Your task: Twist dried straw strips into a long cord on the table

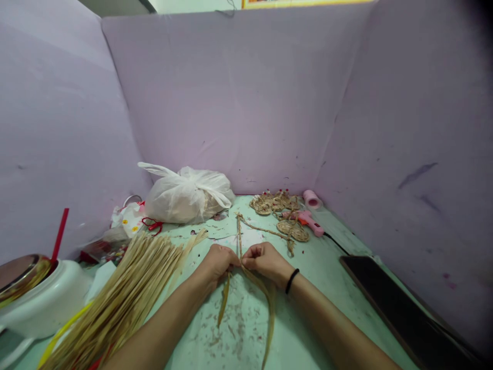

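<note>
My left hand (220, 263) and my right hand (265, 261) meet over the middle of the table, fingers pinched on a twisted cord of dried plant fibre (239, 234). The cord runs straight away from me to a knotted end, where a second twisted length (265, 229) branches off to the right and ends in a frayed knot. Below my fingers hang two loose flat strands: a short one (223, 303) under the left hand and a longer one (270, 308) under the right. A black band (292, 280) circles my right wrist.
A bundle of dry flat strips (127, 288) lies at left, beside a white pot (61, 293). Behind stand a tied white plastic bag (188, 198), coiled cord pieces (269, 202), a pink glue gun (310, 222) and a pink roll (311, 199). A dark phone-like slab (396, 303) lies right. Lilac panels (239, 103) enclose the table.
</note>
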Action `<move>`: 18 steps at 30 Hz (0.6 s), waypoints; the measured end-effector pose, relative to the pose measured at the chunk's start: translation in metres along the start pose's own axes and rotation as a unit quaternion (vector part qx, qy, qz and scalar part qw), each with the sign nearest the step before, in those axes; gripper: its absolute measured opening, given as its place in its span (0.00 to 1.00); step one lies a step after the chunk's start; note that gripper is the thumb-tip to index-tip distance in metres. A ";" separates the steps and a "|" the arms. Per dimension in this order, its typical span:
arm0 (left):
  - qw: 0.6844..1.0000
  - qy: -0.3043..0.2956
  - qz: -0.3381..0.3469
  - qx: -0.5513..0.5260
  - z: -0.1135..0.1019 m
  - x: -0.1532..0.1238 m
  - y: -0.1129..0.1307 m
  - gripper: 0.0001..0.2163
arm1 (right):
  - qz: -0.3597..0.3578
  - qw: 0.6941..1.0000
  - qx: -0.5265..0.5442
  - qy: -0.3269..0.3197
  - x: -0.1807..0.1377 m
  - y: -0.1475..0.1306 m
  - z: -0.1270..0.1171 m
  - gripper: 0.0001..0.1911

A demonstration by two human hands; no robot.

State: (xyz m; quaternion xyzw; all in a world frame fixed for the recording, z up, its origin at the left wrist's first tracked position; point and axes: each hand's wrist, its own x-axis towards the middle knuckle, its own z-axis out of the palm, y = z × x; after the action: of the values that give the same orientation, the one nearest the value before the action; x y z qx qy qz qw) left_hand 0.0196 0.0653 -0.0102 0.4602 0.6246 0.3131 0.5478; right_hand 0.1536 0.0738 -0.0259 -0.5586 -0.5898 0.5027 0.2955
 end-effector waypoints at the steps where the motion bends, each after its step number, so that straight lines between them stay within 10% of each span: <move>1: 1.000 0.010 0.006 0.000 0.001 0.000 0.000 0.04 | -0.009 0.998 -0.052 0.027 -0.001 -0.003 0.000 0.01; 10: 0.998 0.030 -0.020 -0.053 0.006 -0.006 0.006 0.10 | -0.082 0.927 -0.350 0.110 -0.030 -0.031 0.017 0.06; 18: 0.997 -0.049 0.022 -0.053 -0.006 -0.002 0.001 0.03 | -0.124 0.915 -0.380 0.062 -0.045 -0.043 0.024 0.09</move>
State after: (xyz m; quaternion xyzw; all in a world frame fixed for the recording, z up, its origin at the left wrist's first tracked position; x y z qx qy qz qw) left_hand 0.0141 0.0643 -0.0067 0.4588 0.5692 0.3353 0.5942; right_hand 0.1256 0.0297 0.0160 -0.5813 -0.7812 0.1651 0.1567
